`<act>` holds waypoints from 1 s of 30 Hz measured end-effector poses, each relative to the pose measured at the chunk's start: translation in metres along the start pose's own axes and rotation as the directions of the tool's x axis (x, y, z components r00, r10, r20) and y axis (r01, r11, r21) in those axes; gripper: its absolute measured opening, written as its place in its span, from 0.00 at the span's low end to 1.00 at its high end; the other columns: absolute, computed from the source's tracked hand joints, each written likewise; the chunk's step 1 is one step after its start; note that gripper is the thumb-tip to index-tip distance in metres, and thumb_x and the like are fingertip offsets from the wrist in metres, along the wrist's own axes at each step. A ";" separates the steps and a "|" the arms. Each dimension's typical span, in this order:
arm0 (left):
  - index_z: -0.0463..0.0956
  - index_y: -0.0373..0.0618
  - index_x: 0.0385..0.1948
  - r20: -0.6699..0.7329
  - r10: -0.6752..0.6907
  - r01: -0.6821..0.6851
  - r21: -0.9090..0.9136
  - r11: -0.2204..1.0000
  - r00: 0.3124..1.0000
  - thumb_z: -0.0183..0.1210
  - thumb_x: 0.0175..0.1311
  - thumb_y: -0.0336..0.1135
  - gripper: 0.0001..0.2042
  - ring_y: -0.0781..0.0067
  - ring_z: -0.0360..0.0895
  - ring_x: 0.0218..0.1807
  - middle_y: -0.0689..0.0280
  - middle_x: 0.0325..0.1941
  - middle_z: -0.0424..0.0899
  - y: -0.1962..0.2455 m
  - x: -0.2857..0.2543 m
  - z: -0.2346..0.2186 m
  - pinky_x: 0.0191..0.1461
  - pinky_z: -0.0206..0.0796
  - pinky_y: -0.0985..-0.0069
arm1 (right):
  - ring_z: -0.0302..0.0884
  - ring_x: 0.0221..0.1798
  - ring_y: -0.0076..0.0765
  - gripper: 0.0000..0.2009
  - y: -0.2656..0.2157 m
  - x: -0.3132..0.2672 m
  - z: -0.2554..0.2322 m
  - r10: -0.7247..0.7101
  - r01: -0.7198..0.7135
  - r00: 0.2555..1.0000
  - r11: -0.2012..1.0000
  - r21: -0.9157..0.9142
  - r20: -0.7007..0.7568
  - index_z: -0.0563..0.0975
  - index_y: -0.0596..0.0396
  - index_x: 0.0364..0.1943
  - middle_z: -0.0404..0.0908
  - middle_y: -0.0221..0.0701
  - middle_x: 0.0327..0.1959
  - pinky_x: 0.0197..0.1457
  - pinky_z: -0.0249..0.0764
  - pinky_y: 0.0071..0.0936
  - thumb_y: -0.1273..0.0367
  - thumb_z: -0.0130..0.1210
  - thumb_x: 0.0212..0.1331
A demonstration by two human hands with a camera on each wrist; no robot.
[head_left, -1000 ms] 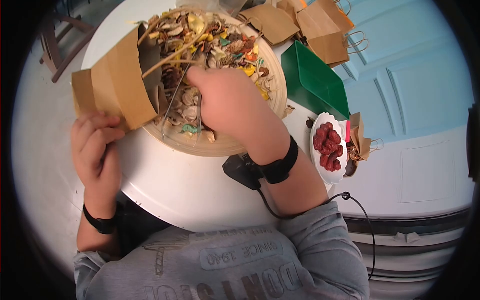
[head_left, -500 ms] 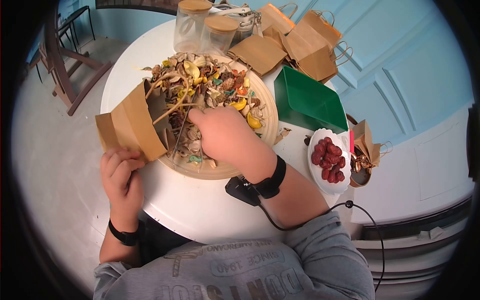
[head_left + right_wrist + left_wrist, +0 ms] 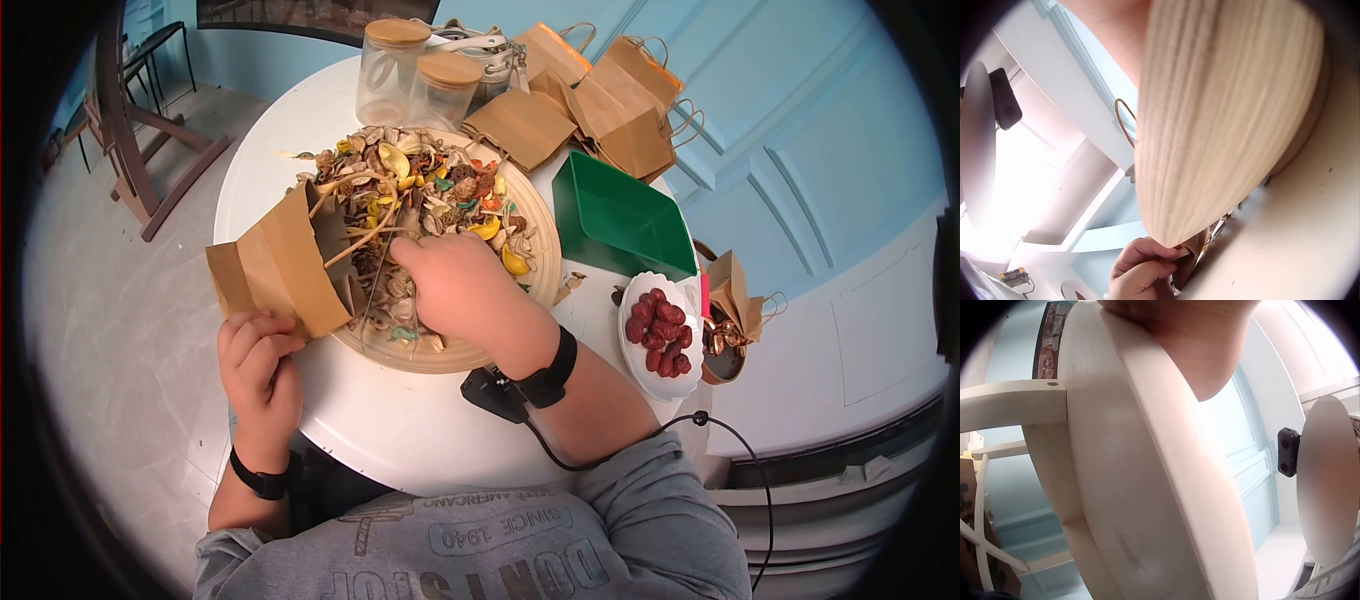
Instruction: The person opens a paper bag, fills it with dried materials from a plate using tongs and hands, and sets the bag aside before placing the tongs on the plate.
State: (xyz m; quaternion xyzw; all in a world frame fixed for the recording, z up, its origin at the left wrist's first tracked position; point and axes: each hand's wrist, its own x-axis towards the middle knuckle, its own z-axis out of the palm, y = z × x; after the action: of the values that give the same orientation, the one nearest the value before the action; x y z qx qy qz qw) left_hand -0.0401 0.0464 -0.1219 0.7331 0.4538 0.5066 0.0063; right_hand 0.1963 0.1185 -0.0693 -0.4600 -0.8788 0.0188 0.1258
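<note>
A brown paper bag (image 3: 285, 265) lies tilted on its side, its mouth facing a round wooden tray (image 3: 450, 362) of mixed dried petals and cones (image 3: 385, 160). The left hand (image 3: 260, 370) grips the bag's lower edge with curled fingers, also visible in the right wrist view (image 3: 1144, 269). Over the tray, the right hand (image 3: 470, 290) holds clear tongs (image 3: 375, 290), whose tips reach down into the dried pieces beside the bag's mouth. Its fingertips are mostly hidden. In the left wrist view, part of the left hand (image 3: 1191, 337) is above the table edge (image 3: 1147, 437).
On the white table (image 3: 390, 435) stand lidded glass jars (image 3: 385, 75) at the back, folded paper bags (image 3: 620, 90), a green box (image 3: 625, 220) and a white plate (image 3: 640, 380) of red dates (image 3: 660, 325). A cable (image 3: 560, 458) runs from the right wrist.
The head view has shifted, so the table's back with the jars now shows. Both hands keep their holds on the bag and tongs, with little other visible movement.
</note>
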 end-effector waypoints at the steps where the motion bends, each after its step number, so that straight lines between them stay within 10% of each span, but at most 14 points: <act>1: 0.75 0.40 0.24 -0.001 0.002 -0.002 0.001 1.000 1.000 0.51 0.38 0.16 0.10 0.51 0.74 0.45 0.59 0.35 0.81 0.000 0.000 0.000 0.53 0.67 0.62 | 0.79 0.33 0.54 0.08 0.000 0.000 0.000 -0.005 0.005 1.000 1.000 0.007 -0.010 0.74 0.57 0.33 0.80 0.42 0.25 0.38 0.72 0.47 0.77 0.53 0.45; 30: 0.75 0.40 0.24 -0.003 -0.006 0.006 0.007 1.000 1.000 0.50 0.39 0.16 0.10 0.51 0.73 0.46 0.60 0.35 0.81 0.001 -0.001 0.001 0.54 0.66 0.62 | 0.79 0.34 0.50 0.11 -0.002 0.000 -0.003 0.022 -0.019 0.998 0.999 -0.045 0.057 0.74 0.56 0.35 0.79 0.38 0.27 0.40 0.73 0.43 0.76 0.55 0.44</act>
State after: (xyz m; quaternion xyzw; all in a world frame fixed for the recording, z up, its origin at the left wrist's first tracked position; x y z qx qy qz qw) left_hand -0.0386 0.0450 -0.1227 0.7310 0.4578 0.5060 0.0046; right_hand 0.1952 0.1167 -0.0662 -0.4710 -0.8774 0.0138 0.0902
